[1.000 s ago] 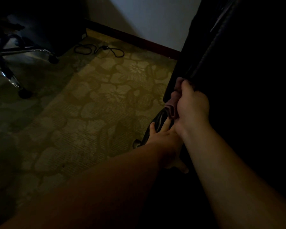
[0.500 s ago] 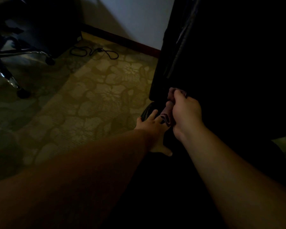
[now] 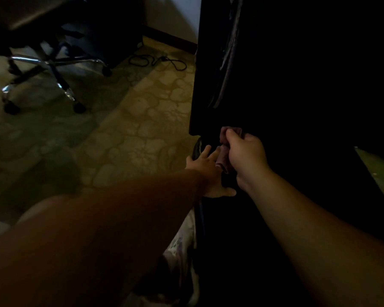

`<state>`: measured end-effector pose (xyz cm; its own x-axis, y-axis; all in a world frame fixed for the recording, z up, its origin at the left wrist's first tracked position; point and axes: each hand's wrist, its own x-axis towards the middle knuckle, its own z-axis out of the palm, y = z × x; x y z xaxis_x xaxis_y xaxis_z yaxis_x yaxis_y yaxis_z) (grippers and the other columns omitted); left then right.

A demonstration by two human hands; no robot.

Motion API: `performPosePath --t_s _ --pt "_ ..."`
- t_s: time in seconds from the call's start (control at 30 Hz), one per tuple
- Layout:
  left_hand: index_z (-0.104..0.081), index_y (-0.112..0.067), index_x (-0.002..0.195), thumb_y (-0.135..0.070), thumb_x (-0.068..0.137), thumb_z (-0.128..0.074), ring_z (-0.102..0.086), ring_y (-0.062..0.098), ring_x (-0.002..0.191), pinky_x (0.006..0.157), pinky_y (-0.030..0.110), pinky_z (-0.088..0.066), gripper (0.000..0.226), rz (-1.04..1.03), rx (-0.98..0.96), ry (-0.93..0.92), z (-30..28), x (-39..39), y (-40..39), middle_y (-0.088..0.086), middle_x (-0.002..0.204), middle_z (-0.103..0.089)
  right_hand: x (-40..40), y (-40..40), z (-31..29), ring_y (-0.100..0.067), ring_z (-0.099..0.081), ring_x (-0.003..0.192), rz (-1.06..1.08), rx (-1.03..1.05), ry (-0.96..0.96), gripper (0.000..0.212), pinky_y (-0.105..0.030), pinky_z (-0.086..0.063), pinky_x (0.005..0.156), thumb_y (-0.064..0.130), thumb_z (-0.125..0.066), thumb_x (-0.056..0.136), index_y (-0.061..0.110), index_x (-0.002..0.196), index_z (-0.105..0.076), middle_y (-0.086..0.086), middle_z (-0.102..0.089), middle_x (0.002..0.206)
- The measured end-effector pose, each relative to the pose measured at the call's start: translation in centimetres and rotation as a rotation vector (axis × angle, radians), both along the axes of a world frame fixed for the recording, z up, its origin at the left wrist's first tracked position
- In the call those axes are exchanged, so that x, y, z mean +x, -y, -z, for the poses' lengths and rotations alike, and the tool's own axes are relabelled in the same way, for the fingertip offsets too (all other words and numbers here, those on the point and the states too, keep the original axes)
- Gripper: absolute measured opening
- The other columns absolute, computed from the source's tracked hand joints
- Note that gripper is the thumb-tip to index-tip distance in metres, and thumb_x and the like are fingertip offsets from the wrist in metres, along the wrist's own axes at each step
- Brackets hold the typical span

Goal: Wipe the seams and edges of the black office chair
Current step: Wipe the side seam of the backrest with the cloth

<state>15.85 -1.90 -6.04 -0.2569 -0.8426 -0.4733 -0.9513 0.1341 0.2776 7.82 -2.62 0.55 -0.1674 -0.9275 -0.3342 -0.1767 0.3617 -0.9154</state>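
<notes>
Room: dim, a patterned carpet running to a pale wall with a dark skirting board; a loose cable lies on the carpet at the far side.
Chair: the black chair fills the right of the view, its backrest rising far and upward, its seat spreading near and right; most of it is too dark to read.
Seam: a piped edge runs down the backrest's left side, its long axis going far to near, ending just above the right hand.
Cloth: a reddish cloth is bunched at the gap where backrest meets seat.
Right hand: the right hand has its fingers closed round the cloth, thumb on top, pressing it to the chair; this is the nearer hand to the seam.
Left hand: the left hand, fingers spread and flat, rests on the seat's left rim just left of the cloth, holding nothing, probably steadying the chair.
Next move: the untouched seam appears to lie up and away from the cloth, so a stroke would likely follow that line.
Open room: bare carpet to the left; a second chair with a chrome base stands well apart, far left.
</notes>
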Motion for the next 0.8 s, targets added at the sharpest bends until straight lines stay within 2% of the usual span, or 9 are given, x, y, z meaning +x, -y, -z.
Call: performPosePath --t_s 0.1,0.37,0.5,0.67,0.8 --pt "0.007 -0.034 0.161 -0.076 0.086 -0.052 0.024 0.024 0.153 0.116 0.073 -0.002 0.104 0.006 -0.019 -0.010 0.3 0.6 -2.4 -0.003 0.167 0.021 0.5 -1.8 0.2 -0.023 -0.063 0.099 -0.061 -0.048 -0.034 0.015 -0.042 -0.053 0.089 0.037 -0.053 0.099 0.029 0.109 -0.061 -0.002 -0.066 0.105" --pt "0.004 -0.033 0.161 -0.075 0.086 -0.054 0.025 0.028 0.152 0.115 0.074 0.002 0.104 0.018 0.017 0.030 0.3 0.4 -9.1 0.000 0.166 0.026 -0.7 -8.4 -0.4 -0.015 -0.064 0.090 -0.116 -0.086 -0.009 0.019 -0.028 -0.049 0.071 0.029 -0.054 0.100 0.019 0.110 -0.067 -0.001 -0.068 0.098" --pt "0.009 -0.035 0.161 -0.078 0.085 -0.050 0.027 0.029 0.151 0.116 0.072 0.002 0.105 0.033 0.041 0.126 0.8 -0.7 -10.6 -0.001 0.166 0.026 -2.6 -10.5 0.3 -0.014 -0.065 0.084 -0.136 -0.059 -0.002 0.021 -0.027 -0.049 0.064 0.028 -0.053 0.100 0.018 0.113 -0.066 0.000 -0.069 0.095" --pt "0.004 -0.034 0.161 -0.073 0.091 -0.047 0.019 0.027 0.154 0.117 0.072 0.000 0.095 0.141 0.078 0.198 -0.9 -1.4 -10.2 -0.002 0.169 0.016 -3.6 -12.1 1.0 -0.020 -0.064 0.100 -0.128 -0.034 -0.003 0.027 -0.029 -0.049 0.072 0.028 -0.053 0.100 0.017 0.124 -0.062 -0.003 -0.067 0.110" --pt "-0.005 -0.035 0.162 -0.066 0.097 -0.045 0.011 0.025 0.156 0.115 0.069 0.008 0.082 0.247 0.078 0.279 -1.4 -2.4 -9.0 -0.001 0.170 0.005 -4.0 -11.4 0.7 -0.026 -0.065 0.097 -0.090 -0.033 -0.025 0.018 -0.046 -0.055 0.086 0.029 -0.057 0.098 0.021 0.113 -0.063 -0.005 -0.067 0.103"
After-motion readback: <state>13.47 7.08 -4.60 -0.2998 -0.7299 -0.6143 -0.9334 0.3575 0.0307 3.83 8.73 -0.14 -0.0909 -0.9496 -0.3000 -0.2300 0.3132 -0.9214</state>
